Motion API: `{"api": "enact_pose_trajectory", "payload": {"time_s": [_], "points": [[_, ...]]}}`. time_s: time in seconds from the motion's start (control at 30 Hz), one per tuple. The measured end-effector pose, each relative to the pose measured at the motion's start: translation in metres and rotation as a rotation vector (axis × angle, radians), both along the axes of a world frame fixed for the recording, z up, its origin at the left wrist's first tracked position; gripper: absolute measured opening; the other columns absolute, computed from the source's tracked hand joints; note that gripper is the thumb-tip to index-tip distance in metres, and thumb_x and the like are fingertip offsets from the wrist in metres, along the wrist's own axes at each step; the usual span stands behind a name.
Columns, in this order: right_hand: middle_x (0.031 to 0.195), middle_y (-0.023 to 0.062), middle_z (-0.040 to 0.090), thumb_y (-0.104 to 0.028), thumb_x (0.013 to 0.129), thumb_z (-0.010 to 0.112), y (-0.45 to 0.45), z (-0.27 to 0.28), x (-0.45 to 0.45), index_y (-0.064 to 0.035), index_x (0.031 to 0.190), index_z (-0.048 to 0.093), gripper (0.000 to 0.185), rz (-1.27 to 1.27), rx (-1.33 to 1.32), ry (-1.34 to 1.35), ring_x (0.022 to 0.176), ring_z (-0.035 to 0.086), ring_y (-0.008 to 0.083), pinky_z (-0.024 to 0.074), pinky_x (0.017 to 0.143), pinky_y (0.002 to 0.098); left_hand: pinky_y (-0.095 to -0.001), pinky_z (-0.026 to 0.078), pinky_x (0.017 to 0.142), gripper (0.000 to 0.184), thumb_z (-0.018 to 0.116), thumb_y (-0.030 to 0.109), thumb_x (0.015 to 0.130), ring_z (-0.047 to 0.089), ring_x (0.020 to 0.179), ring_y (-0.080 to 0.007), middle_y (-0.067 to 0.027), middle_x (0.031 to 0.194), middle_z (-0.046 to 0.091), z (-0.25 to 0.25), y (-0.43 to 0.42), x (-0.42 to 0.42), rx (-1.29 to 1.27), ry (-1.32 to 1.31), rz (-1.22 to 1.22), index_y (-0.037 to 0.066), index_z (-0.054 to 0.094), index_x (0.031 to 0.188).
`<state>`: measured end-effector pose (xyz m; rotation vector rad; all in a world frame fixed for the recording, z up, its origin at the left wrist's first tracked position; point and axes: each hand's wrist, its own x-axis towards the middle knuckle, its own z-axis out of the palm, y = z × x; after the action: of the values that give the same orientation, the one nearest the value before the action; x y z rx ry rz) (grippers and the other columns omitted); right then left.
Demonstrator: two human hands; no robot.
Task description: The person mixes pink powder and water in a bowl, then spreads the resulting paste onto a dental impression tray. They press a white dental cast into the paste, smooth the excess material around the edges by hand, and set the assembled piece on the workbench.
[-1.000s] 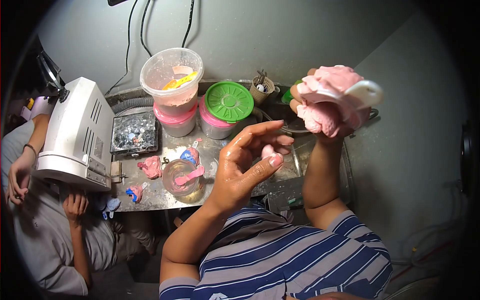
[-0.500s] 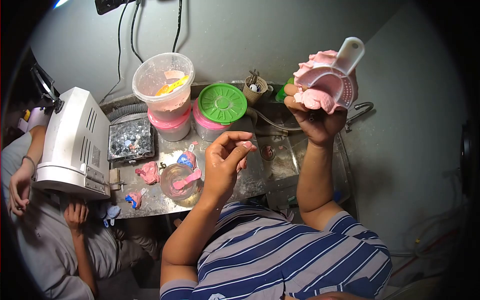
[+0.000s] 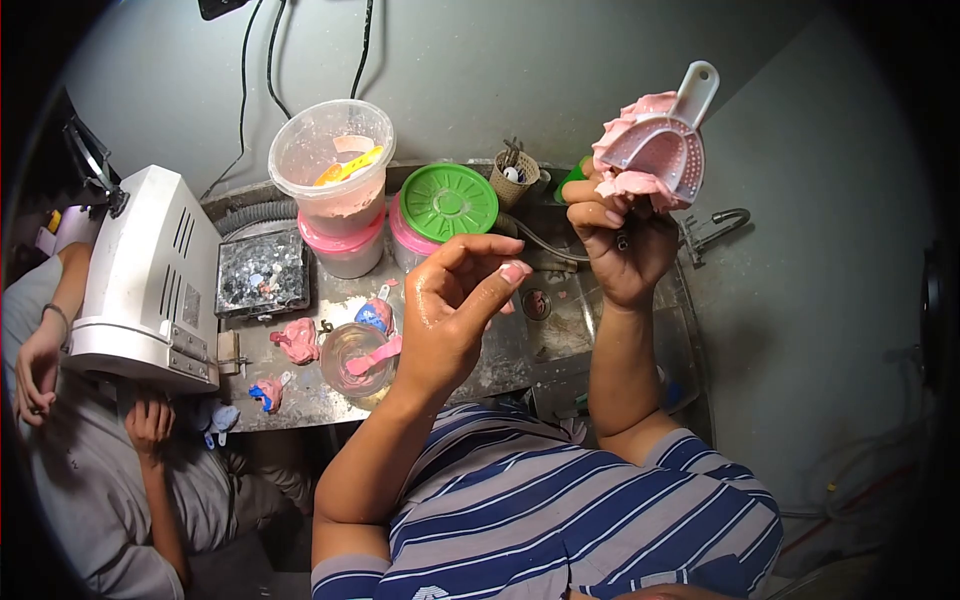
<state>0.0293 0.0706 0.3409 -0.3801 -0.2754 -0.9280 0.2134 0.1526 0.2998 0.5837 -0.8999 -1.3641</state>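
Raised over the sink, my right hand point(image 3: 622, 245) grips a white perforated dental impression tray point(image 3: 684, 165), its handle pointing up. Lumpy pink material point(image 3: 635, 185) fills and overhangs the tray. My left hand point(image 3: 450, 305) hovers in front of the green lid point(image 3: 448, 203), thumb and curved fingers apart, wet-looking, with a pink smear on the thumb tip. Below it on the counter stands a clear bowl point(image 3: 345, 385) with a pink spatula point(image 3: 375, 355) in it. Pink-and-blue impressions point(image 3: 375, 315) lie beside the bowl, along with a pink lump point(image 3: 296, 341).
An open clear bucket point(image 3: 332, 150) with an orange-yellow scoop point(image 3: 350, 167) sits on a pink-lidded tub point(image 3: 345, 262). At left are a white machine point(image 3: 140, 285) and a black tray of debris point(image 3: 262, 275). A co-worker's hands point(image 3: 150, 425) are beside the machine. A faucet point(image 3: 715, 230) is at right.
My right hand has tilted the tray, so it shows more edge-on, and lifted it slightly. My left hand has moved a little up and right, its thumb and fingers spreading wider.
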Motion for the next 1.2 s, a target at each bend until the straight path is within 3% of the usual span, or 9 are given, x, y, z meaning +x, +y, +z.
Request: {"api": "enact_pose_trajectory", "payload": {"time_s": [0.17, 0.23, 0.33, 0.37, 0.4, 0.63, 0.93, 1.07, 1.2], "points": [[0.119, 0.0160, 0.059, -0.021, 0.087, 0.067, 0.003, -0.010, -0.004, 0.0045, 0.138, 0.041, 0.063, -0.446, -0.312, 0.508, 0.114, 0.055, 0.0236, 0.0493, 0.085, 0.0295, -0.0254, 0.050, 0.067, 0.039, 0.061, 0.018, 0.092, 0.064, 0.086, -0.0162, -0.0176, 0.107, 0.066, -0.007, 0.001, 0.011, -0.059, 0.036, -0.120, -0.006, 0.055, 0.123], [0.111, 0.0150, 0.063, -0.033, 0.083, 0.075, -0.003, -0.020, -0.005, 0.0128, 0.122, 0.049, 0.065, -0.581, -0.642, 0.741, 0.098, 0.063, 0.0166, 0.0487, 0.087, 0.0261, -0.0345, 0.055, 0.081, 0.053, 0.056, 0.023, 0.095, 0.062, 0.104, -0.0261, -0.0211, 0.123, 0.059, -0.021, 0.002, 0.015, -0.110, 0.259, -0.213, -0.004, 0.040, 0.138], [0.103, 0.0088, 0.063, -0.021, 0.088, 0.072, 0.012, -0.023, 0.007, 0.0071, 0.119, 0.052, 0.047, -0.560, -0.733, 1.079, 0.094, 0.060, 0.0112, 0.0484, 0.083, 0.0233, -0.0481, 0.053, 0.090, 0.054, 0.046, 0.035, 0.100, 0.061, 0.111, -0.0344, -0.0234, 0.123, 0.058, -0.049, 0.005, 0.022, 0.042, 0.530, -0.211, -0.003, 0.040, 0.137], [0.103, 0.0091, 0.064, -0.014, 0.090, 0.069, 0.013, -0.028, 0.013, 0.0060, 0.119, 0.052, 0.039, -0.582, -0.790, 1.077, 0.093, 0.059, 0.0101, 0.0487, 0.083, 0.0233, -0.0643, 0.041, 0.100, 0.058, 0.034, 0.046, 0.100, 0.051, 0.123, -0.0457, -0.0285, 0.133, 0.051, -0.056, 0.002, 0.031, 0.116, 0.563, -0.304, 0.000, 0.049, 0.132], [0.104, 0.0093, 0.064, -0.013, 0.090, 0.070, 0.013, -0.034, 0.018, 0.0060, 0.117, 0.053, 0.038, -0.623, -0.825, 1.099, 0.094, 0.060, 0.0113, 0.0496, 0.083, 0.0247, -0.0664, 0.038, 0.101, 0.057, 0.034, 0.047, 0.100, 0.048, 0.126, -0.0472, -0.0296, 0.135, 0.050, -0.062, 0.003, 0.033, 0.116, 0.643, -0.346, 0.002, 0.054, 0.128], [0.102, 0.0126, 0.064, -0.012, 0.081, 0.077, 0.030, -0.077, 0.038, 0.0049, 0.111, 0.060, 0.038, -0.693, -1.084, 1.392, 0.096, 0.063, 0.0190, 0.0491, 0.084, 0.0308, -0.0558, 0.050, 0.094, 0.043, 0.037, 0.034, 0.105, 0.062, 0.109, -0.0418, -0.0258, 0.126, 0.058, -0.098, 0.013, 0.047, 0.460, 0.532, -0.094, 0.000, 0.053, 0.127], [0.094, 0.0121, 0.065, -0.027, 0.075, 0.080, 0.030, -0.091, 0.049, 0.0004, 0.107, 0.066, 0.044, -0.862, -1.456, 1.325, 0.090, 0.060, 0.0261, 0.0478, 0.081, 0.0351, -0.0515, 0.054, 0.091, 0.035, 0.044, 0.025, 0.104, 0.060, 0.115, -0.0331, -0.0184, 0.127, 0.058, -0.113, 0.025, 0.059, 0.526, 0.448, 0.104, 0.002, 0.046, 0.130], [0.095, 0.0119, 0.066, -0.025, 0.077, 0.079, 0.011, -0.094, 0.040, 0.0006, 0.105, 0.066, 0.040, -0.809, -1.351, 1.259, 0.090, 0.062, 0.0248, 0.0490, 0.081, 0.0350, -0.0550, 0.047, 0.099, 0.045, 0.039, 0.028, 0.105, 0.053, 0.124, -0.0351, -0.0206, 0.139, 0.049, -0.114, 0.032, 0.067, 0.478, 0.447, 0.070, 0.000, 0.039, 0.139], [0.095, 0.0118, 0.066, -0.018, 0.085, 0.074, 0.003, -0.148, 0.030, -0.0004, 0.100, 0.064, 0.025, -0.553, -0.979, 1.566, 0.090, 0.064, 0.0202, 0.0507, 0.079, 0.0339, -0.0572, 0.048, 0.097, 0.047, 0.038, 0.032, 0.105, 0.053, 0.124, -0.0348, -0.0208, 0.140, 0.048, -0.117, 0.044, 0.087, 0.533, 0.431, 0.208, 0.001, 0.039, 0.140]]}}
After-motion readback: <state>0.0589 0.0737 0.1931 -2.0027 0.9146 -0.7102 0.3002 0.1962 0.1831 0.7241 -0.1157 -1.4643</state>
